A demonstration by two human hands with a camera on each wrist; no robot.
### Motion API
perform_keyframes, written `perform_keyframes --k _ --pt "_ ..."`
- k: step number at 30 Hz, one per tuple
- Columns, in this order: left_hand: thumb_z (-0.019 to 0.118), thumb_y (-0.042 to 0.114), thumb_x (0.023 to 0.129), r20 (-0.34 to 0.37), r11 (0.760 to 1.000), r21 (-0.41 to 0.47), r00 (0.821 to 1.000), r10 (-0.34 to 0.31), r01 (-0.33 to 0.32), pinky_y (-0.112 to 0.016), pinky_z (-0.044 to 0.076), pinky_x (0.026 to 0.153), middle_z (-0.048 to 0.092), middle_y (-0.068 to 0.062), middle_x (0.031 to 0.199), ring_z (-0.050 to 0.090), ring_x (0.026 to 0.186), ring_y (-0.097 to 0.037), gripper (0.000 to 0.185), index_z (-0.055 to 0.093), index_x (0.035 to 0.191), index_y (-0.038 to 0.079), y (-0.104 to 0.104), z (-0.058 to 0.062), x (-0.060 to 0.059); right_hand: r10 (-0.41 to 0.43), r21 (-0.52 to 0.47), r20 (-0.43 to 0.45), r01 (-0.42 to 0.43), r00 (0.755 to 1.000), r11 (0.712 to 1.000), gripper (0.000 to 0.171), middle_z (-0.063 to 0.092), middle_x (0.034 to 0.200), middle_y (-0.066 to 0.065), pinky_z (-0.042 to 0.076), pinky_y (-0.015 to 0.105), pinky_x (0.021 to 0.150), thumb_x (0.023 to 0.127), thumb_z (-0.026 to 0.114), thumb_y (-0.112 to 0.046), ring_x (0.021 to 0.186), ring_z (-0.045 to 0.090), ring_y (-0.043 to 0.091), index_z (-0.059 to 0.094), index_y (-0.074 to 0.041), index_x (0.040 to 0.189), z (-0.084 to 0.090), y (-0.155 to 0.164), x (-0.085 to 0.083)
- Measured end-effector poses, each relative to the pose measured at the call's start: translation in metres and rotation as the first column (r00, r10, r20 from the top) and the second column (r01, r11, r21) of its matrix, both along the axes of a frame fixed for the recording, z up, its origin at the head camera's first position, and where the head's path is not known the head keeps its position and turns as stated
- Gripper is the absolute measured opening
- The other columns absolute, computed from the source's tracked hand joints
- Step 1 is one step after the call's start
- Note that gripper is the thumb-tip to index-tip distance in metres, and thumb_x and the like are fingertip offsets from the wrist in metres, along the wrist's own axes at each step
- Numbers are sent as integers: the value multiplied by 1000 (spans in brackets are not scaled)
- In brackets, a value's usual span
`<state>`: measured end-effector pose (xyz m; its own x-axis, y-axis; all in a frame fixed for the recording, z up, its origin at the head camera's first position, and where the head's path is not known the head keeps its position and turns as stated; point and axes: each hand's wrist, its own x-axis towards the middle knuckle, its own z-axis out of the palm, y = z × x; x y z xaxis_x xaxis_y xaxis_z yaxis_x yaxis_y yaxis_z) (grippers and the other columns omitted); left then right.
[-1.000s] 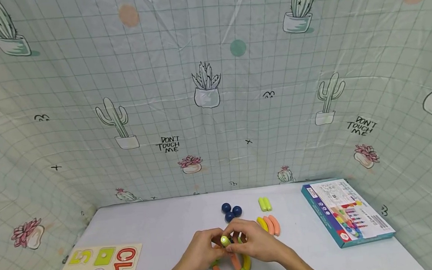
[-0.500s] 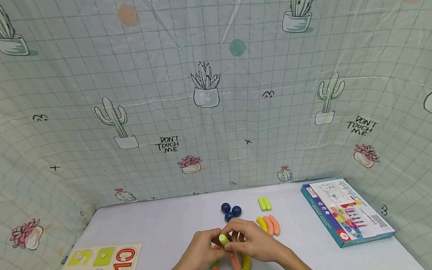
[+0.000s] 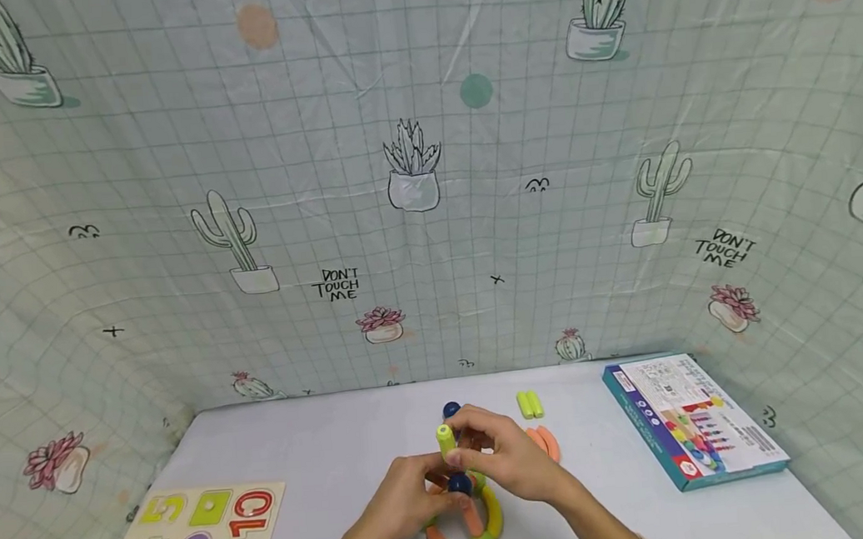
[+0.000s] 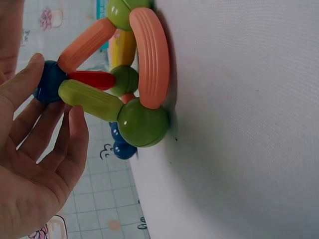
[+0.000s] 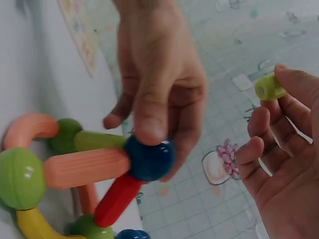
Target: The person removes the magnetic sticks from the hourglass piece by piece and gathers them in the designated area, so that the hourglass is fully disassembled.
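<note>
A magnetic-stick frame of green balls [image 4: 143, 122], curved salmon sticks [image 4: 151, 57] and a yellow curved stick [image 3: 493, 513] stands on the table. Salmon, red [image 5: 117, 198] and yellow-green rods rise from it to a blue ball [image 5: 149, 158] at its peak. My left hand [image 3: 398, 497] holds that ball between thumb and fingers, as the left wrist view shows. Above and apart from the ball, my right hand [image 3: 512, 454] pinches a short yellow-green magnetic rod [image 3: 446, 440], one end pointing up in the head view. The frame's near-left part is hidden behind my left hand.
Behind my right hand lies a loose blue ball [image 3: 451, 409]. Two yellow-green rods [image 3: 530, 404] and salmon curved sticks [image 3: 548, 443] lie to its right. A number puzzle board [image 3: 273, 502] sits at left, a flat toy box [image 3: 693, 418] at right.
My right hand has lifted away from the peak with the yellow-green rod, uncovering the blue ball. It now hides some loose balls and the loose yellow stick. My left hand stays in place.
</note>
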<state>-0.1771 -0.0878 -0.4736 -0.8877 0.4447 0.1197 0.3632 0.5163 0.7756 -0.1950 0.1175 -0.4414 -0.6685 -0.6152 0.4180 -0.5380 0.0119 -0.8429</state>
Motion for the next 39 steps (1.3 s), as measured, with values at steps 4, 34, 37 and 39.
perform_keyframes --k 4,34,37,39 --pt "84 34 83 17 1000 5 1000 3 -3 -33 56 77 74 11 96 66 85 -4 31 76 106 15 0 -1 0 -2 0 11 2 1000 1000 20 61 102 4 53 28 73 101 60 -9 84 57 14 65 -13 120 5 3 -3" --pt "86 31 80 58 1000 -13 998 28 -27 -25 49 71 70 16 88 63 84 -6 26 76 103 23 1 0 0 -752 525 -20 647 659 553 42 68 105 14 46 29 63 99 63 -26 76 57 17 62 3 130 -74 114 -103" --pt "86 30 80 61 1000 -6 998 29 -29 -25 49 71 70 16 88 63 84 -7 25 76 103 23 1 0 1 -771 563 -48 655 635 504 42 69 99 11 45 30 61 98 65 -27 75 56 18 64 2 128 -75 119 -107" --pt "86 29 80 63 1000 -1 998 29 -29 -25 49 71 70 16 88 63 83 -7 25 76 103 22 1 1 0 -781 580 -61 659 621 479 42 69 95 9 44 30 59 97 66 -29 74 56 19 65 1 126 -75 120 -108"
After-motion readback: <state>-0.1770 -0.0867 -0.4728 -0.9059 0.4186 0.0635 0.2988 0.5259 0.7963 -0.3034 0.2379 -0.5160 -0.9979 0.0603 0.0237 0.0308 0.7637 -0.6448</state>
